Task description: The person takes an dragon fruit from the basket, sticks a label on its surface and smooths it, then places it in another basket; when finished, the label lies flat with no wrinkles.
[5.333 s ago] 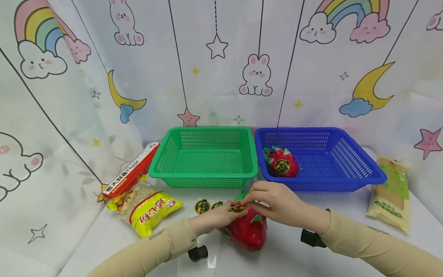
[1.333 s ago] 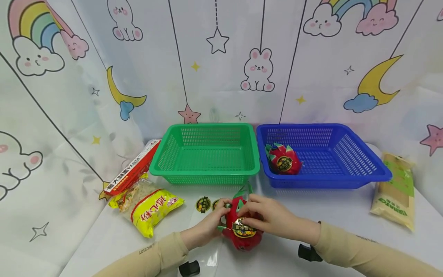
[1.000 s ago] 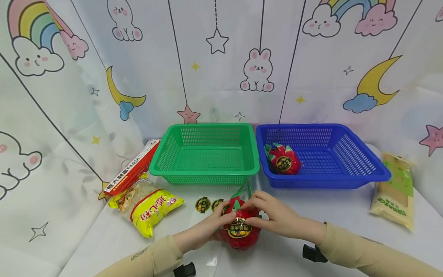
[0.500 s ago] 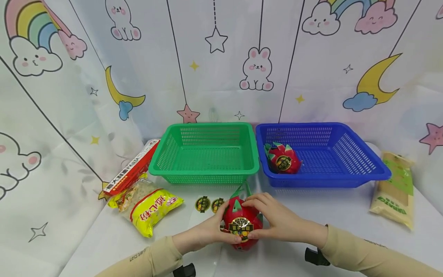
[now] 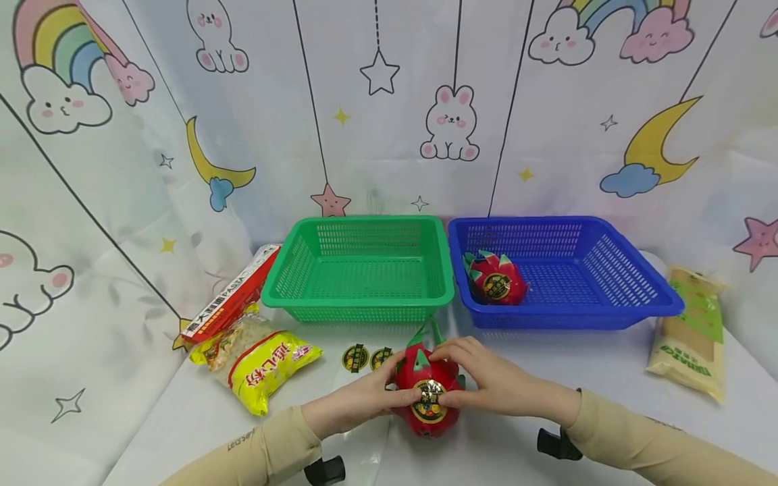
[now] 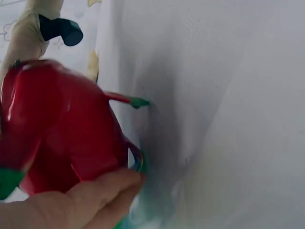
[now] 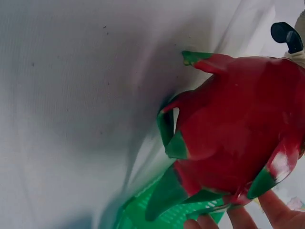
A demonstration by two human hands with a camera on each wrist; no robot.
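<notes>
A red dragon fruit (image 5: 425,426) with green-tipped scales stands on the white table, front and centre. On its near side is a round black-and-gold sticker (image 5: 429,409). My left hand (image 5: 355,399) holds the fruit from the left, and my right hand (image 5: 495,383) from the right. Both thumbs press on the sticker's edges while the other fingers curl round the fruit's sides. In the left wrist view, fingers lie against the red skin of the dragon fruit (image 6: 76,119). The right wrist view shows fingertips at the leafy end of the dragon fruit (image 7: 238,119).
Behind stand a green basket (image 5: 358,316) and a blue basket (image 5: 577,320); the blue one holds another stickered dragon fruit (image 5: 501,278). Two loose stickers (image 5: 355,358) lie left of the fruit. A pasta box (image 5: 234,293), a yellow bag (image 5: 261,368) and a beige packet (image 5: 689,337) flank the baskets.
Earlier my left hand held a sticker and my right fingers were at it. The sticker is now on the dragon fruit, which has turned slightly, and both thumbs have come onto the sticker.
</notes>
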